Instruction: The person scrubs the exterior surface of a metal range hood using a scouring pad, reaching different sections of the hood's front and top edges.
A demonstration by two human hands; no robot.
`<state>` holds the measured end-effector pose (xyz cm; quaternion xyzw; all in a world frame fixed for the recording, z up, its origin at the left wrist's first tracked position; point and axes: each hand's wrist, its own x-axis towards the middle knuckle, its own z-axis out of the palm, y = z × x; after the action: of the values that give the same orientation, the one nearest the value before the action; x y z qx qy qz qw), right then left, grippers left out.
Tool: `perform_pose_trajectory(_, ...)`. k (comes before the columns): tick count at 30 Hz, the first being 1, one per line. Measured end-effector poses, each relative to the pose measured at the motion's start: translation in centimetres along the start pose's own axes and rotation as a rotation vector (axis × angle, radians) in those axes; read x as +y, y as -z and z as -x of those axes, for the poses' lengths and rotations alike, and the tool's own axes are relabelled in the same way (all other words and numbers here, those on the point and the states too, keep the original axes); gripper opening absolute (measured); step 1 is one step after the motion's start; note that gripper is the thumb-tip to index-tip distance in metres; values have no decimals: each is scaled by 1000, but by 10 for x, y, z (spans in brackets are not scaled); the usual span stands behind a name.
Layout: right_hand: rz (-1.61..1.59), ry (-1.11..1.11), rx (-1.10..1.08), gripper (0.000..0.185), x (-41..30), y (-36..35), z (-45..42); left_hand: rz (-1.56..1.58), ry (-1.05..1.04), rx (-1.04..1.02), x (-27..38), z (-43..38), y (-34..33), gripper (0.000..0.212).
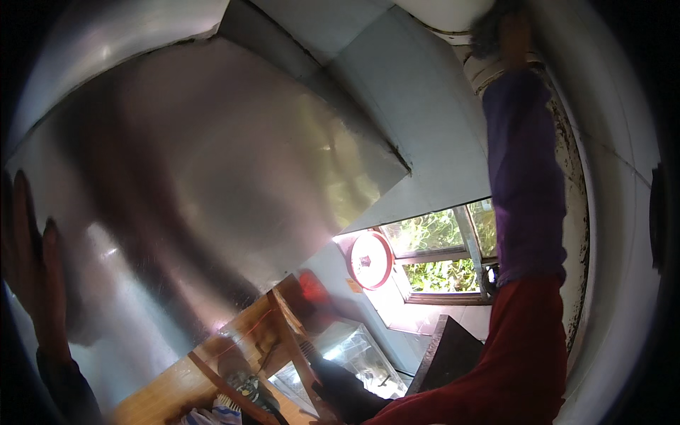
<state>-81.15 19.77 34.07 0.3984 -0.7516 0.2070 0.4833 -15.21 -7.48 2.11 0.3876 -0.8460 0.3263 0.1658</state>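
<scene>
My right hand (pixel 515 40), on an arm in a red sleeve with a purple sleeve cover (pixel 523 175), reaches to the top right. It grips a dark grey scrubbing pad (pixel 484 33), blurred, against a white rounded fixture (pixel 446 13) with a stained rim. Whether the pad is steel wool or cloth cannot be told. At the left edge my left hand (pixel 37 276) rests flat against a large shiny metal panel (pixel 228 159), thumb apart from the fingers. Nothing shows in it, though part of this hand is cut off by the picture's rim.
A pale angled panel (pixel 414 106) adjoins the metal. Beyond are a window (pixel 430 228) with foliage outside and a red-rimmed round object (pixel 370 259). Lower down are a wooden surface (pixel 159 390), wooden bars (pixel 292 345), a clear plastic box (pixel 361 340) and a dark slab (pixel 451 350).
</scene>
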Motion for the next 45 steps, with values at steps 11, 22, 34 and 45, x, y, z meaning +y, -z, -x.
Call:
perform_pose_trajectory(11,-19,415,289,38,-80,14,36,147,-28,447,62,-41,77,57)
perform_pose_trajectory(22,-481,638,407,26,-226,-15,111,168,-112,545,61,-40,81,54)
perform_pose_trajectory(34,-994,264,-513,30,-190,-145,192,280,-839,80,115,-134,141,67)
perform_pose_trajectory(45,-899,316,-501,31,-195,-84,215,295,-863,-76,137,-166,152,84)
